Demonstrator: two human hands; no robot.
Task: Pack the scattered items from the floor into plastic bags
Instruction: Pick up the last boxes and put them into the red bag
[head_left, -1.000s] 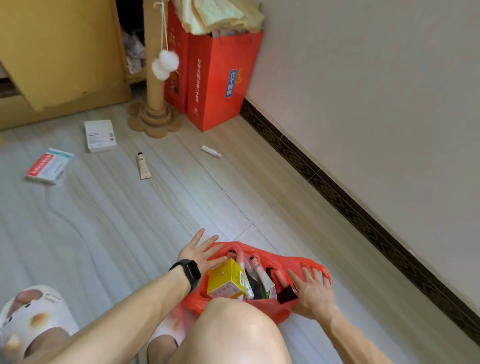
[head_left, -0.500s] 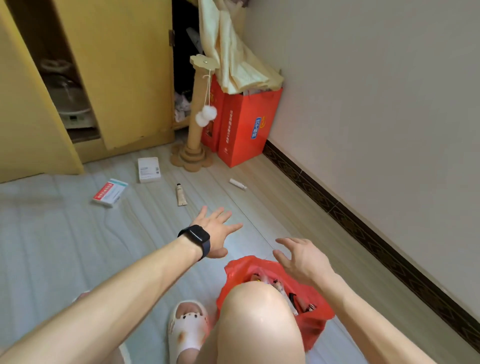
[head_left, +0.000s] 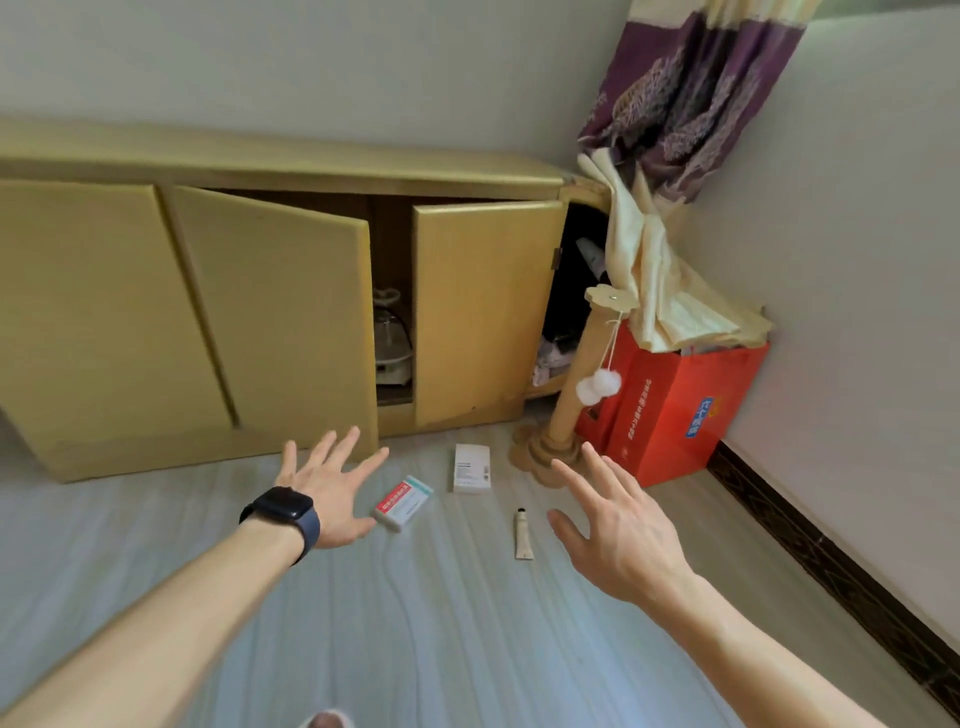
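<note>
Three items lie on the pale floor ahead. A red and white box (head_left: 403, 502) rests just right of my left hand (head_left: 327, 493), which wears a dark watch and is spread open and empty. A white box (head_left: 471, 468) lies farther back, near the cabinet. A small cream tube (head_left: 523, 534) lies between my hands, left of my right hand (head_left: 618, 530), which is also open with fingers apart. The red plastic bag is out of view.
A long yellow cabinet (head_left: 260, 322) with doors ajar runs along the back wall. A cardboard cat scratching post (head_left: 576, 395) with pompoms stands beside a red paper bag (head_left: 670, 415) in the corner under a curtain. The wall and dark skirting (head_left: 831, 561) close off the right.
My view has lifted from the red bag at my knees to the room. Both hands left the bag and now reach forward over the floor toward the scattered items.
</note>
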